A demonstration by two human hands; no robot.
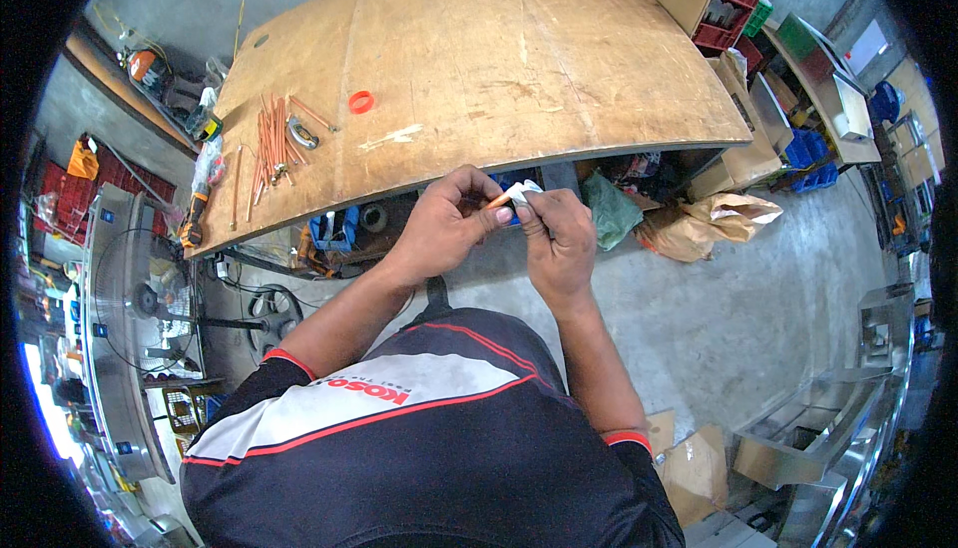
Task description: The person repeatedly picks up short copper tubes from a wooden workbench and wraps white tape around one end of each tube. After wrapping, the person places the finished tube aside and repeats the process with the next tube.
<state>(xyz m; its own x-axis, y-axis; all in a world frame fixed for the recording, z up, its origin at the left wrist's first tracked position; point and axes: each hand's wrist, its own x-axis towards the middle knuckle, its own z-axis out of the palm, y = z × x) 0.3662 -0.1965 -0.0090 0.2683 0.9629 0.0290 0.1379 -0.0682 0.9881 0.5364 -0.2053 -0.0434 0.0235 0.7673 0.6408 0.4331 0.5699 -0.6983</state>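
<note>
In front of my chest, just off the near edge of the wooden table (479,59), my two hands meet. My left hand (444,227) is closed around a short copper tube (502,198), pinched between thumb and fingers. The fingers of my right hand (561,241) are pressed on a small white piece (526,189), like paper or cloth, at the tube's right end. How far it wraps around the tube is hidden by the fingers. On the table to the left lies a loose pile of copper tubes (269,149), with a metal hand tool like a tube cutter (300,134) beside it.
An orange-red ring (360,102) lies right of the pile. At the table's left corner is an orange-and-black tool (194,219). A brown paper bag (709,227) and a green bag (605,211) are under the right side. A standing fan (145,298) is at left.
</note>
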